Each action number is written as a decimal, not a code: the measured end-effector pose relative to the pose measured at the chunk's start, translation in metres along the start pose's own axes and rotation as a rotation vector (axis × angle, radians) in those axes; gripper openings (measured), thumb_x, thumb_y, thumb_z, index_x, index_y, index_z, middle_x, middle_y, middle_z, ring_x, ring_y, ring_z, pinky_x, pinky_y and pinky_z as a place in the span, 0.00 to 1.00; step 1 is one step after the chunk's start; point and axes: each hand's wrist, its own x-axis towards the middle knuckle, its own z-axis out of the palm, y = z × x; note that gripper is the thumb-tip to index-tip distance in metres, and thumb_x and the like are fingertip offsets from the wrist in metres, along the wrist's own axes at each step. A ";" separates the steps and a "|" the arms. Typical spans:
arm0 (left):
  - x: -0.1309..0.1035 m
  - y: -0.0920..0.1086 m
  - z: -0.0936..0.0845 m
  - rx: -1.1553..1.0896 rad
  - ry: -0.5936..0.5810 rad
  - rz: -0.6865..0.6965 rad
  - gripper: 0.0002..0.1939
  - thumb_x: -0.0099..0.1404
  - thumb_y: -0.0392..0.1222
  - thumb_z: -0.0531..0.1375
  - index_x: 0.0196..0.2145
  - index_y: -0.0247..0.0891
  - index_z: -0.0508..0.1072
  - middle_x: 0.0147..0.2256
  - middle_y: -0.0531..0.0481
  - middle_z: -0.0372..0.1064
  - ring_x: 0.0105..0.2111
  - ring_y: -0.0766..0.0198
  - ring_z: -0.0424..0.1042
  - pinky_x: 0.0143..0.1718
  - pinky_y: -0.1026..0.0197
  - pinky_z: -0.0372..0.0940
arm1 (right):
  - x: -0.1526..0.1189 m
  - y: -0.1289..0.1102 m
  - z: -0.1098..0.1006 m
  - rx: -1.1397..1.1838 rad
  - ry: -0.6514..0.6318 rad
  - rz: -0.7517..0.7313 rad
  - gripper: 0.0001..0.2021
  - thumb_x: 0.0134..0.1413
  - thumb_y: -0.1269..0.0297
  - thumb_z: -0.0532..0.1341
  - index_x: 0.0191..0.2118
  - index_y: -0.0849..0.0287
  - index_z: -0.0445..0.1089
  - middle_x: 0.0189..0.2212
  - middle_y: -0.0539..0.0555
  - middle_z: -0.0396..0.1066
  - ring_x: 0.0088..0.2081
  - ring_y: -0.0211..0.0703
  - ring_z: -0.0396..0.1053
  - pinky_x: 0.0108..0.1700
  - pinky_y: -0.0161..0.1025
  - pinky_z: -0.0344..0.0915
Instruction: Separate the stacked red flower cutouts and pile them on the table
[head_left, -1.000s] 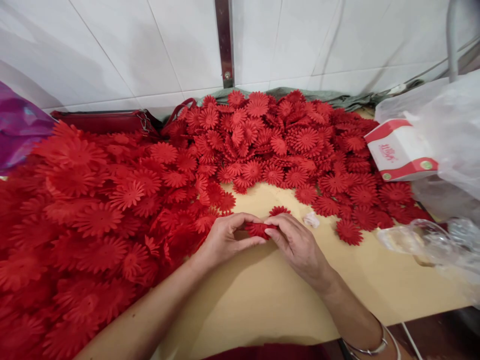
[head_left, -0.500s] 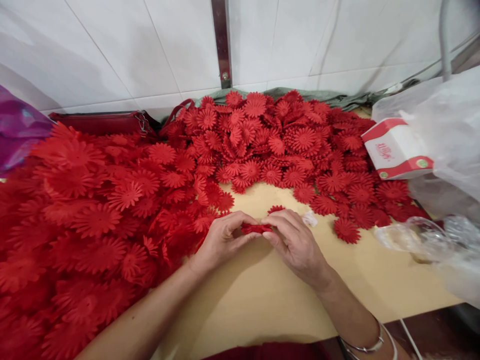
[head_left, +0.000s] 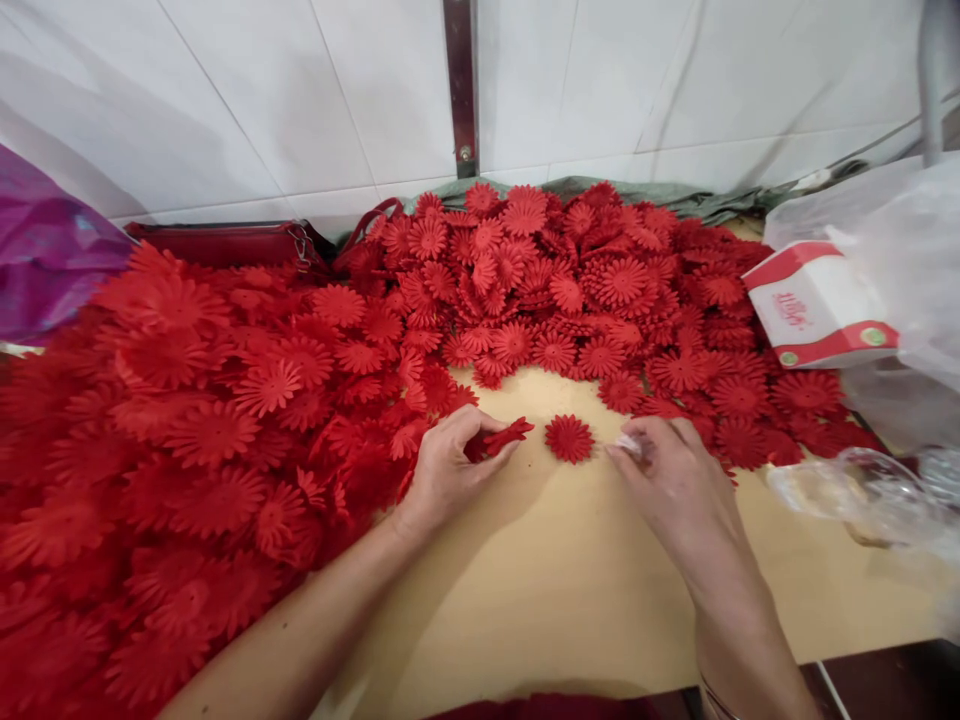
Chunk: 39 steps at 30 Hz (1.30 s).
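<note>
Far to the left of the left fingers, a purple bag (head_left: 56, 250) shows at the edge of the view. Nearer to them, a deep spread of red petal pieces (head_left: 199, 440) reaches up beside the left wrist, with a dark red purse (head_left: 225, 245) behind it, farther from the fingers. The left hand (head_left: 450, 455) pinches a red flower (head_left: 512, 436) between thumb and fingers; the flower is tilted nearly edge-on and pokes out rightward past the fingertips. Just right of those fingertips, a second flower (head_left: 569, 439) lies flat on the pale tabletop (head_left: 540, 600), between the hands and touching neither. Beyond it, away from both hands, rises a heap of red flowers (head_left: 555, 292). The right hand (head_left: 675, 475) has thumb and forefinger narrow about a small white scrap (head_left: 631, 444); whether they grip it firmly, I cannot tell. Right of these fingers lies clear plastic (head_left: 874, 490), and farther beyond them a red-and-white carton (head_left: 814, 305) stands beside a translucent bag (head_left: 926, 230).
</note>
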 end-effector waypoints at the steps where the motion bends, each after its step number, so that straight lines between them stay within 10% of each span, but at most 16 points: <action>1: 0.000 0.000 0.000 -0.009 -0.007 -0.001 0.05 0.64 0.41 0.66 0.34 0.37 0.77 0.27 0.52 0.71 0.26 0.68 0.66 0.26 0.66 0.58 | 0.000 0.000 -0.002 0.018 -0.011 0.006 0.09 0.61 0.58 0.60 0.39 0.57 0.72 0.36 0.56 0.70 0.29 0.47 0.70 0.32 0.45 0.64; 8: 0.001 0.001 0.000 -0.092 -0.081 0.011 0.07 0.63 0.43 0.67 0.32 0.36 0.77 0.26 0.52 0.71 0.25 0.68 0.66 0.25 0.67 0.57 | 0.005 -0.050 -0.030 0.399 0.088 -0.152 0.04 0.64 0.63 0.61 0.42 0.54 0.73 0.39 0.54 0.75 0.39 0.45 0.75 0.45 0.44 0.71; 14: -0.003 -0.001 -0.001 -0.070 -0.126 0.004 0.09 0.63 0.39 0.65 0.27 0.37 0.71 0.24 0.55 0.67 0.25 0.69 0.64 0.27 0.67 0.57 | 0.001 -0.098 -0.003 0.547 -0.071 -0.455 0.08 0.67 0.73 0.57 0.42 0.55 0.72 0.38 0.54 0.75 0.43 0.44 0.74 0.49 0.45 0.72; 20: -0.002 -0.001 0.001 -0.115 -0.076 -0.050 0.08 0.61 0.40 0.66 0.27 0.37 0.71 0.24 0.54 0.69 0.24 0.69 0.64 0.26 0.68 0.58 | 0.002 -0.090 0.006 0.642 0.084 -0.421 0.07 0.66 0.72 0.58 0.44 0.55 0.72 0.40 0.55 0.74 0.45 0.44 0.74 0.50 0.45 0.73; 31: -0.002 0.000 -0.002 -0.160 -0.106 -0.072 0.05 0.57 0.32 0.63 0.26 0.37 0.70 0.24 0.56 0.66 0.25 0.69 0.64 0.27 0.67 0.57 | -0.010 -0.095 0.009 0.547 -0.017 -0.694 0.13 0.66 0.75 0.57 0.51 0.55 0.71 0.42 0.57 0.75 0.45 0.46 0.73 0.48 0.46 0.73; 39: -0.001 -0.002 -0.001 -0.190 -0.076 -0.158 0.10 0.59 0.44 0.68 0.28 0.36 0.73 0.27 0.51 0.72 0.26 0.67 0.68 0.28 0.66 0.60 | 0.005 -0.082 0.005 0.712 0.007 -0.388 0.07 0.65 0.73 0.60 0.43 0.55 0.73 0.39 0.54 0.72 0.44 0.41 0.73 0.48 0.40 0.73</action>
